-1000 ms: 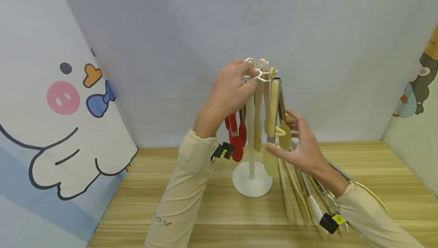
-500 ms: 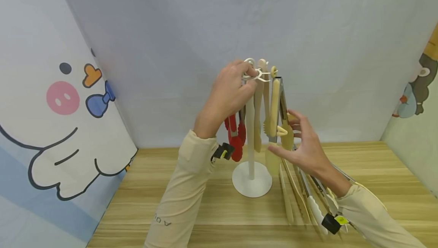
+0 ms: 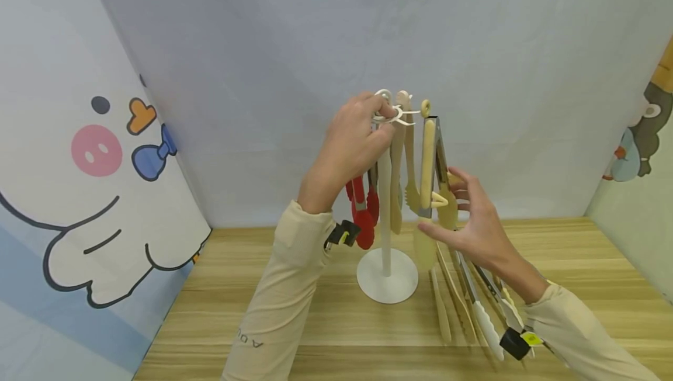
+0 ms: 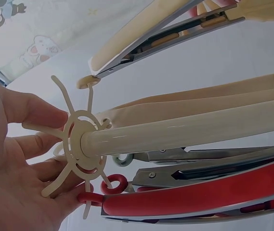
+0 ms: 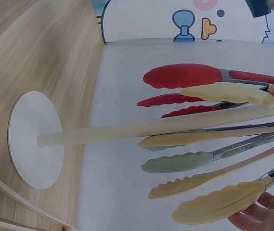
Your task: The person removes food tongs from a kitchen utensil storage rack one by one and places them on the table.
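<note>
My left hand (image 3: 347,141) grips the hooked top (image 4: 81,137) of a white utensil stand (image 3: 385,211). At the right, my right hand (image 3: 475,229) holds pale-yellow tongs (image 3: 428,165) by their two spread arms, thumb on the near one and fingers at the far one. The tongs hang head down, their pull ring (image 4: 87,82) at the tip of one hook in the left wrist view. Red tongs (image 3: 363,223) hang on the stand's left side. Wooden tongs (image 3: 398,176) hang close to the pole, and green tongs (image 5: 177,162) show in the right wrist view.
Several more tongs (image 3: 486,325) lie on the wooden table (image 3: 236,311) at the right, below my right forearm. The stand's round white base (image 3: 387,290) sits on the table. Behind is a pale cloth backdrop (image 3: 263,77), with a cartoon panel (image 3: 47,135) at the left.
My right hand has moved right with the yellow tongs, drawing their ring outward along the hook to its tip. The left hand has stayed on the stand's top.
</note>
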`<move>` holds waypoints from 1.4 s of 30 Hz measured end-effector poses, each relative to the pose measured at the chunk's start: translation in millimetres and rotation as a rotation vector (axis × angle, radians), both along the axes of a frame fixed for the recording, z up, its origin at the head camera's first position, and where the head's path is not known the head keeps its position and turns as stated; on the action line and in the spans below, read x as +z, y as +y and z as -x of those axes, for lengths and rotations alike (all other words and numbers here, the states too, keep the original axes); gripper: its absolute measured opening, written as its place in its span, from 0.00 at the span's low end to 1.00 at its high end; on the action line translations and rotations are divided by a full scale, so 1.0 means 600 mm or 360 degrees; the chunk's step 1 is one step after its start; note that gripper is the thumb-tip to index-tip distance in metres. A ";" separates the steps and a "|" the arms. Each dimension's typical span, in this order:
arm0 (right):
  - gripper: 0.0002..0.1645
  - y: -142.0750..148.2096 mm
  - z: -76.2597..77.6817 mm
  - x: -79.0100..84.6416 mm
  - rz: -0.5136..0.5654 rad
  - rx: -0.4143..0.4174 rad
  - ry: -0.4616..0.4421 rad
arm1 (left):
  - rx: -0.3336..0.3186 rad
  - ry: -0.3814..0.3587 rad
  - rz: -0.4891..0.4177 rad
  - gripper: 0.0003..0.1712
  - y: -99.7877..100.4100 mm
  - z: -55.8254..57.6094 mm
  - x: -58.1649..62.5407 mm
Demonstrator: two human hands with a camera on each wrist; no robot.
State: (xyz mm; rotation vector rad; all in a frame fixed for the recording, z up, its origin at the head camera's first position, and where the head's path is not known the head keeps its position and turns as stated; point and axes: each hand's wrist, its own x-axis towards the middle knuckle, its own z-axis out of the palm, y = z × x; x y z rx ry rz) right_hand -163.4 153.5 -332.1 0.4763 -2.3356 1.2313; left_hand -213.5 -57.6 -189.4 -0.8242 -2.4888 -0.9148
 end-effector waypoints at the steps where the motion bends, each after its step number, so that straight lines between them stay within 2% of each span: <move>1: 0.58 0.001 0.000 0.000 -0.0002 -0.0004 0.0001 | 0.0002 0.0001 0.0003 0.14 0.000 0.000 0.000; 42: 0.59 0.042 -0.026 0.000 -0.0070 -0.0087 -0.0014 | 0.0002 0.0039 -0.0042 0.14 0.002 0.003 -0.004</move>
